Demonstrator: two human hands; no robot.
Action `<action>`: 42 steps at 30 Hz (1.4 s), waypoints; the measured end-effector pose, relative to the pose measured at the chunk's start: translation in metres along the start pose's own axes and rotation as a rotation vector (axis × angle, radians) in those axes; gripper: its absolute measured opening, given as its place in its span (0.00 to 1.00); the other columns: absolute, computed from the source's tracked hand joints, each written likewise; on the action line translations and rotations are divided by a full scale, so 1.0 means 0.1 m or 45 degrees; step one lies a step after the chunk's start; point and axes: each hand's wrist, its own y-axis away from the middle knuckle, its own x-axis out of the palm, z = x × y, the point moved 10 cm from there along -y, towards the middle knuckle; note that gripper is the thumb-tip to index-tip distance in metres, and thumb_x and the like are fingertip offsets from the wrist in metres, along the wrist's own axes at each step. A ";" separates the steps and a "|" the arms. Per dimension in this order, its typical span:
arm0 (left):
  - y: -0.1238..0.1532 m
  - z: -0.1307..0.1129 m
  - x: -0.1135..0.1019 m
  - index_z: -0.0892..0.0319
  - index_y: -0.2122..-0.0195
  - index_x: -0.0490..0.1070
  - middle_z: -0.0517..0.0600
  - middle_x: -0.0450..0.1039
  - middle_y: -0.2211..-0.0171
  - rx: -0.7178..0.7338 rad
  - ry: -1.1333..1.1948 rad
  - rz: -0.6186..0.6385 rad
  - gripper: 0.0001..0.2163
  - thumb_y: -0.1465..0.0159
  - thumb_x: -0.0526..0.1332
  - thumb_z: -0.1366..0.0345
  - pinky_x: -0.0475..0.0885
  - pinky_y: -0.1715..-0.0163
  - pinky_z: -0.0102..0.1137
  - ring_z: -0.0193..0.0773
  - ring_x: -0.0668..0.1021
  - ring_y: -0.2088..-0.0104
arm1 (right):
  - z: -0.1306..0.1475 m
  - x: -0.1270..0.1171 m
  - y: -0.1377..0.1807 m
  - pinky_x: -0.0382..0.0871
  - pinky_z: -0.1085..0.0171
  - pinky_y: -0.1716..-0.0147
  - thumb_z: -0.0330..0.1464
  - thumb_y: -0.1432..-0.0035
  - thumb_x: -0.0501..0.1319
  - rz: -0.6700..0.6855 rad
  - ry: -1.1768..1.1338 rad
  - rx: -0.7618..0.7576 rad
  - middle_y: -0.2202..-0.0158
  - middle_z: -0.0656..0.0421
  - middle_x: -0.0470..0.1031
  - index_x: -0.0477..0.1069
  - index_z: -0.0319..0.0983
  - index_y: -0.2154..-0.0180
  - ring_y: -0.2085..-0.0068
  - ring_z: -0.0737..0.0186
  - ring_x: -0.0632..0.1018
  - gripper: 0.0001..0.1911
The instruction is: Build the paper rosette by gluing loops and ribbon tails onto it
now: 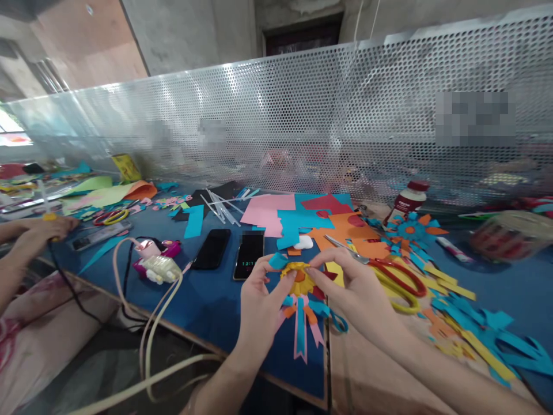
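Between both hands is a paper rosette (300,283) with a yellow pleated ring, an orange middle and pink, blue and orange ribbon tails hanging down. My left hand (263,302) pinches its left side, thumb on the front and fingers behind. At its upper right edge, the fingertips of my right hand (352,282) are closed on the yellow ring. A blue paper piece (279,261) and a dark red one (328,274) stick out around the rosette. Scissors with red and yellow handles (395,279) lie just beyond my right hand.
Two phones (211,249) (249,255) lie left of my hands, near a charger with cables (158,268). Coloured paper sheets (270,210), a bottle (408,202), another rosette (408,229) and paper scraps (479,317) surround the work. At far left, another person's hands (41,230) hold a glue gun. A perforated metal screen (276,115) stands behind.
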 end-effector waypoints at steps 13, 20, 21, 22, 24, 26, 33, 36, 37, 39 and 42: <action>-0.07 0.22 -0.48 0.60 0.59 0.69 0.49 0.76 0.63 -0.057 0.021 -0.149 0.15 0.45 0.67 0.63 0.73 0.60 0.31 0.38 0.79 0.62 | -0.38 0.64 -0.52 0.58 0.50 0.50 0.37 0.42 0.60 0.579 0.527 -0.424 0.56 0.54 0.73 0.73 0.43 0.56 0.50 0.52 0.67 0.12; -0.05 0.31 -0.49 0.60 0.58 0.67 0.50 0.75 0.62 -0.093 0.003 -0.095 0.14 0.44 0.66 0.63 0.73 0.61 0.30 0.37 0.78 0.61 | -0.68 1.09 -0.51 0.56 0.49 0.52 0.31 0.53 0.66 0.780 0.560 -0.416 0.62 0.55 0.75 0.76 0.41 0.66 0.55 0.51 0.68 0.08; -0.05 0.31 -0.47 0.60 0.58 0.67 0.50 0.74 0.62 -0.093 -0.002 -0.078 0.14 0.43 0.66 0.63 0.73 0.61 0.30 0.36 0.78 0.62 | -0.68 1.09 -0.51 0.56 0.49 0.52 0.30 0.52 0.65 0.773 0.547 -0.399 0.63 0.55 0.75 0.75 0.40 0.68 0.56 0.51 0.69 0.06; -0.05 0.30 -0.46 0.60 0.58 0.67 0.50 0.74 0.62 -0.094 -0.005 -0.063 0.14 0.43 0.65 0.63 0.73 0.61 0.30 0.36 0.78 0.62 | -0.68 1.07 -0.52 0.56 0.49 0.52 0.29 0.52 0.64 0.762 0.529 -0.380 0.64 0.56 0.75 0.75 0.40 0.69 0.56 0.52 0.69 0.04; -0.05 0.30 -0.44 0.60 0.57 0.67 0.51 0.74 0.61 -0.097 0.008 -0.043 0.14 0.43 0.65 0.63 0.73 0.62 0.30 0.36 0.77 0.62 | -0.66 1.00 -0.57 0.58 0.51 0.53 0.29 0.51 0.64 0.734 0.474 -0.341 0.66 0.57 0.75 0.73 0.40 0.70 0.58 0.55 0.71 0.02; -0.04 0.30 -0.41 0.60 0.58 0.68 0.51 0.75 0.60 -0.105 0.037 -0.031 0.14 0.43 0.66 0.63 0.73 0.61 0.30 0.37 0.77 0.61 | -0.62 0.89 -0.64 0.63 0.56 0.56 0.32 0.49 0.63 0.683 0.396 -0.297 0.67 0.58 0.75 0.72 0.39 0.68 0.61 0.59 0.72 0.04; -0.02 0.34 -0.30 0.61 0.57 0.70 0.51 0.76 0.64 -0.163 0.100 0.059 0.15 0.45 0.67 0.63 0.74 0.61 0.31 0.37 0.78 0.64 | -0.04 0.62 -0.67 0.70 0.65 0.67 0.36 0.45 0.61 0.565 0.107 -0.211 0.61 0.59 0.74 0.68 0.41 0.59 0.68 0.67 0.74 0.11; -0.02 0.37 -0.31 0.60 0.57 0.71 0.50 0.76 0.66 -0.169 0.111 0.051 0.16 0.46 0.68 0.63 0.74 0.61 0.31 0.37 0.78 0.64 | 0.20 0.70 -0.54 0.69 0.65 0.67 0.32 0.46 0.62 0.611 0.157 -0.232 0.64 0.61 0.75 0.70 0.42 0.59 0.67 0.66 0.74 0.10; -0.01 0.37 -0.32 0.60 0.57 0.71 0.50 0.76 0.66 -0.166 0.117 0.047 0.17 0.46 0.68 0.63 0.74 0.61 0.31 0.38 0.78 0.64 | 0.25 0.71 -0.51 0.69 0.65 0.67 0.31 0.46 0.62 0.615 0.186 -0.236 0.65 0.61 0.75 0.71 0.42 0.59 0.67 0.66 0.74 0.11; -0.01 0.38 -0.32 0.60 0.56 0.72 0.51 0.77 0.65 -0.157 0.125 0.056 0.17 0.46 0.68 0.63 0.74 0.61 0.31 0.39 0.78 0.63 | 0.29 0.73 -0.48 0.69 0.65 0.67 0.31 0.46 0.63 0.633 0.202 -0.234 0.64 0.61 0.75 0.71 0.42 0.58 0.67 0.66 0.74 0.12; -0.01 0.37 -0.30 0.61 0.56 0.72 0.53 0.77 0.63 -0.151 0.127 0.086 0.15 0.45 0.67 0.63 0.74 0.62 0.31 0.40 0.79 0.61 | 0.29 0.74 -0.48 0.69 0.64 0.66 0.33 0.46 0.63 0.693 0.177 -0.231 0.63 0.61 0.74 0.71 0.43 0.57 0.66 0.65 0.74 0.13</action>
